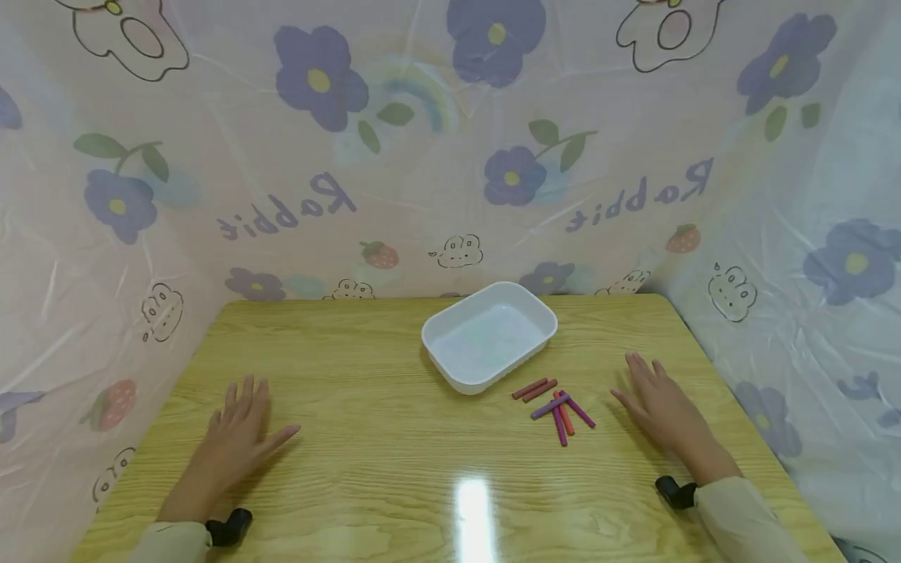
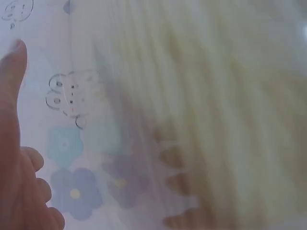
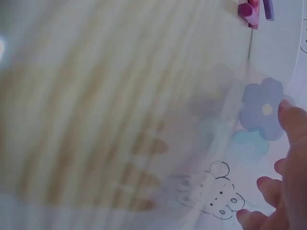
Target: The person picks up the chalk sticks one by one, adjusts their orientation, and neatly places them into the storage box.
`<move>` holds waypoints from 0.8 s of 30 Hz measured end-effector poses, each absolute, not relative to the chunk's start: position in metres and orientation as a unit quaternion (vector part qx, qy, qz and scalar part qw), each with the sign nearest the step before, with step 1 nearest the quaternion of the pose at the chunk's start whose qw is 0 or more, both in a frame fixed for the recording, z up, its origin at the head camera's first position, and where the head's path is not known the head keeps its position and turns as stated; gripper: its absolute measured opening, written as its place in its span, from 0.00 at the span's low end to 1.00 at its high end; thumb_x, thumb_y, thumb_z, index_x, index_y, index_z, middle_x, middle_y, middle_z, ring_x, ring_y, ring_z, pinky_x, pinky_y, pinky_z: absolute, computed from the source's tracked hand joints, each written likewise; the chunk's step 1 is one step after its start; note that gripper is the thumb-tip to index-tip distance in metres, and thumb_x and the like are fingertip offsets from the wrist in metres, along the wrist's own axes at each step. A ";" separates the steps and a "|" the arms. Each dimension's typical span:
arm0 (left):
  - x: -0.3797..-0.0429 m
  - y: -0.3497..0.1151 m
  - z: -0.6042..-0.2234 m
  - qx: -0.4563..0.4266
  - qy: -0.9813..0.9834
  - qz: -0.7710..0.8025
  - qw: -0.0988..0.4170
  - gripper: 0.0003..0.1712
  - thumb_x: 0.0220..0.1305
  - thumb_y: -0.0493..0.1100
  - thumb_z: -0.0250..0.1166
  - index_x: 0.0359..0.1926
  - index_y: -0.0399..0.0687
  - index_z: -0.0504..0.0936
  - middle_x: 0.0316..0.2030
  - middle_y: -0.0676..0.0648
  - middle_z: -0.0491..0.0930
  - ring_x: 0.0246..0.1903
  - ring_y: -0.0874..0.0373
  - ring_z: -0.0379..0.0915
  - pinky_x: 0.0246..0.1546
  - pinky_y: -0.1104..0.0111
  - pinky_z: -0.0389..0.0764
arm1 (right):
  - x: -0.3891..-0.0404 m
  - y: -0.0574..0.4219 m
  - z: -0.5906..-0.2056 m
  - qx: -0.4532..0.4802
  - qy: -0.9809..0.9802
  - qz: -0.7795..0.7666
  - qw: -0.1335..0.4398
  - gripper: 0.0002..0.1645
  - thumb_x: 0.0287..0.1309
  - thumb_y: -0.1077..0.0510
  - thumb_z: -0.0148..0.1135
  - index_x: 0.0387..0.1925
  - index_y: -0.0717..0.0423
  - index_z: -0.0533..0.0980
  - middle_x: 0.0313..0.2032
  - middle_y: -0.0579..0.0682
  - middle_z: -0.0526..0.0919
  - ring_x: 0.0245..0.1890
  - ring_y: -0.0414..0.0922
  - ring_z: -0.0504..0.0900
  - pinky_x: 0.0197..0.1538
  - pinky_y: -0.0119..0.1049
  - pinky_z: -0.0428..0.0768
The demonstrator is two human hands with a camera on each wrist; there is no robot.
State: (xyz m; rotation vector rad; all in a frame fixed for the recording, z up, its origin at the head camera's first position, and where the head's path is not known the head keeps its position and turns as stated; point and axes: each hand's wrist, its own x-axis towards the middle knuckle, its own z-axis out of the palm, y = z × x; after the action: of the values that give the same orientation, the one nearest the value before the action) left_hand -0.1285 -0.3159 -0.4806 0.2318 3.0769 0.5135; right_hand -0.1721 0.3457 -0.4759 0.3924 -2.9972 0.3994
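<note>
Your 2 hands hold nothing, and 6 sticks [image 1: 566, 419] lie between them on the bench [image 1: 352, 477]. Taken from the violet stick [image 1: 547, 407], the white tray [image 1: 470, 385] sits between 10 and 11 o'clock, your right hand [image 1: 667, 408] is at 3 and your left hand [image 1: 235, 438] is well off toward 9. If you lift a stick, your right hand seems better placed; start with the violet stick, since it lies across the magenta stick [image 1: 560, 430] and could drag it. Pinch lightly at mid-length, lift straight up, and carry toward the tray's near corner, at about 6 o'clock on its rim. On both hands the fingers are extended and slightly spread, with the thumb held well away, so there's ample room to close. They grip nothing; you can't tell whether any fingertip touches the bench.
</note>
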 end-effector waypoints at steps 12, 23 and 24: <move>-0.148 -0.280 -0.483 0.102 0.987 0.121 -0.028 0.55 0.61 0.71 0.47 0.72 0.38 0.37 0.70 0.33 0.37 0.68 0.36 0.27 0.57 0.35 0.48 | -0.181 0.334 -0.474 0.159 -0.982 0.064 0.076 0.42 0.66 0.44 0.50 0.69 0.66 0.51 0.65 0.68 0.56 0.65 0.67 0.52 0.62 0.60 0.55; -0.161 -0.243 -0.481 0.136 0.984 0.102 -0.043 0.52 0.63 0.68 0.49 0.71 0.36 0.43 0.70 0.34 0.41 0.69 0.38 0.35 0.62 0.42 0.50 | -0.184 0.319 -0.473 0.172 -0.979 0.077 0.081 0.39 0.65 0.50 0.53 0.68 0.67 0.54 0.65 0.68 0.58 0.65 0.64 0.54 0.62 0.58 0.58; -0.162 -0.240 -0.481 0.138 0.984 0.100 -0.044 0.52 0.63 0.69 0.49 0.71 0.36 0.43 0.70 0.34 0.41 0.69 0.39 0.35 0.62 0.43 0.51 | -0.184 0.317 -0.473 0.174 -0.978 0.079 0.081 0.39 0.64 0.50 0.54 0.68 0.67 0.54 0.65 0.68 0.58 0.65 0.64 0.54 0.62 0.58 0.58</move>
State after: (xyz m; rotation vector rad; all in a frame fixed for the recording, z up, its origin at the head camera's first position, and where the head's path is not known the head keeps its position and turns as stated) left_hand -0.1625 -0.2402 -0.4813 0.4462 3.1825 0.3221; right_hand -0.1843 0.3173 -0.4731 0.5202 -2.9244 0.2364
